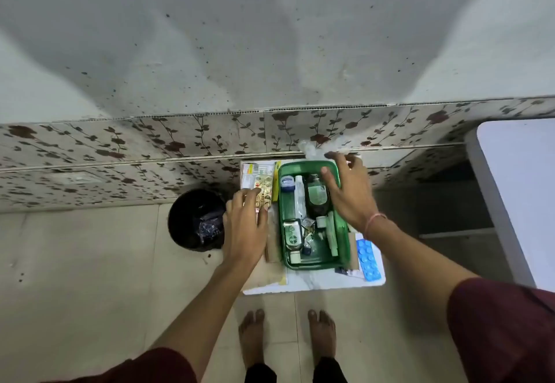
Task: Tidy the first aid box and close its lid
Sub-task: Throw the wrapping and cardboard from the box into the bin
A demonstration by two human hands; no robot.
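1. The blue blister strip (370, 259) lies on the surface (315, 283), nearer than the right hand (348, 196); it is light and bendy, best pinched at its edge.
2. The left hand (244, 226) has fingers spread flat on a printed packet (264, 190), gripping nothing.
3. The right hand, open and empty, hovers over the green first aid box (312, 264), by the dark bottle (316, 199), probably heavy and slippery.

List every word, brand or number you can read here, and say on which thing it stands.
None can be read with certainty.
Dark bottle in the green plastic box: pale label, print too small.
White-and-green pack: round logo, blurred.
Printed cardboard carton under the left hand: coloured print, illegible.
Blue blister strip: no text visible.
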